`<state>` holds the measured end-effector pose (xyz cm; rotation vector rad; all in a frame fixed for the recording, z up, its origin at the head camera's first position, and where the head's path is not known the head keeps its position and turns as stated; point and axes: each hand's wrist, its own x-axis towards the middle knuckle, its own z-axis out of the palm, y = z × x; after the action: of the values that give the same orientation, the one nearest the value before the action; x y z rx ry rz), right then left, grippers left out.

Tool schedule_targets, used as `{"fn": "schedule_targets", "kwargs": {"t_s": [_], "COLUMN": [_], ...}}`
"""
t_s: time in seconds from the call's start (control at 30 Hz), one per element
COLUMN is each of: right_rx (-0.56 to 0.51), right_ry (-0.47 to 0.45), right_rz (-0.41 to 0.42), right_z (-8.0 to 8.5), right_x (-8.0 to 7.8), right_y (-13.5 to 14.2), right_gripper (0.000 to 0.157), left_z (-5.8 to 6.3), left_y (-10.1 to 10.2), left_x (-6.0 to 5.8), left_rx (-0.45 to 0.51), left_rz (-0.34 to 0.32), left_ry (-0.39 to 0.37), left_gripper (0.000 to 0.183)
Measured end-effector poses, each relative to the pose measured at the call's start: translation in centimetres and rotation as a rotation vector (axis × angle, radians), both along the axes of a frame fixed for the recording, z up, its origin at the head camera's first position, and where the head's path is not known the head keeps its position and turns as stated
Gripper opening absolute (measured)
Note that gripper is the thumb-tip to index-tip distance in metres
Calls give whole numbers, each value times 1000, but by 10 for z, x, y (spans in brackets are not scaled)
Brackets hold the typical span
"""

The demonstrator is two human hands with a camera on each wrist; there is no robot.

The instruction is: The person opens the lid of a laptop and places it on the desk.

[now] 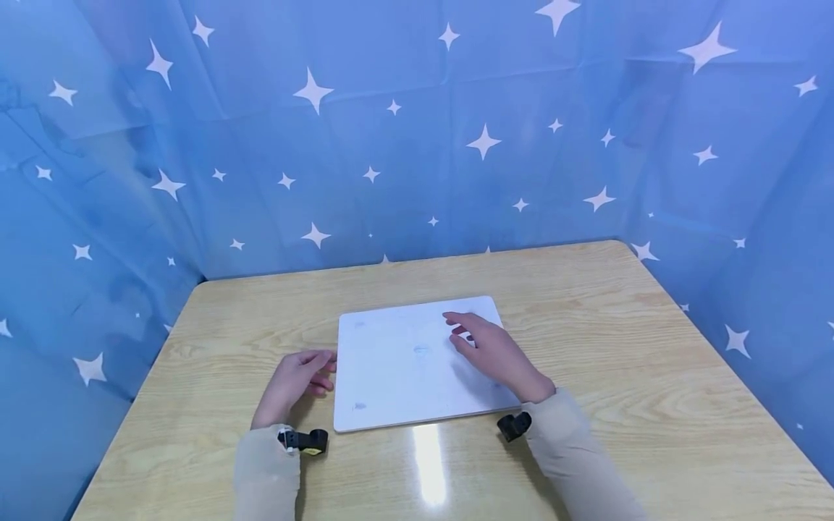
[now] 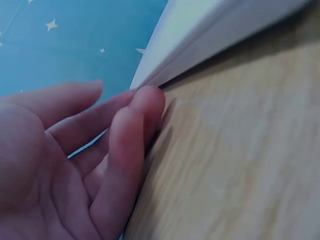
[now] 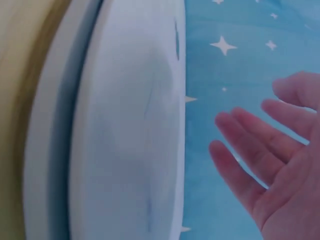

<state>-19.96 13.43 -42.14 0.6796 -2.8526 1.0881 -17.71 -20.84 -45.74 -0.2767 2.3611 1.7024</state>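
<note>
A flat white rectangular board lies on the wooden table, with faint grey smudges near its corners and centre. Along its side, the right wrist view shows two white layers with a dark gap between them; what kind of thing it is cannot be told. My left hand is at the board's left edge, fingers loosely bent. In the left wrist view its fingertips meet the board's corner low by the tabletop, and the thumb stands apart. Above the right half of the board hovers my right hand, its fingers relaxed and spread, holding nothing.
The light wooden table extends around the board on all sides. A blue curtain with white stars hangs behind the table and at both sides. A black wrist camera sits on the left sleeve, another on the right.
</note>
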Motion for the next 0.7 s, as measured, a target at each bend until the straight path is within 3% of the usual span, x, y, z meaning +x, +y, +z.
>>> {"fn": "schedule_targets", "kwargs": {"t_s": [0.33, 0.53, 0.7], "right_rx": [-124, -79, 25], "right_ry": [-150, -229, -237], "right_rz": [11, 121, 182], "right_z": [-3, -7, -3], "right_x": [6, 12, 16], "right_y": [-14, -19, -22], "right_gripper": [48, 57, 68], "left_z": [-3, -5, -6], "left_y": [-6, -9, -10], "left_x": [-3, -3, -5], "left_rx": [19, 21, 49], "left_rz": [-22, -18, -83], "left_ry": [-6, -29, -22], "left_gripper": [32, 30, 31]}}
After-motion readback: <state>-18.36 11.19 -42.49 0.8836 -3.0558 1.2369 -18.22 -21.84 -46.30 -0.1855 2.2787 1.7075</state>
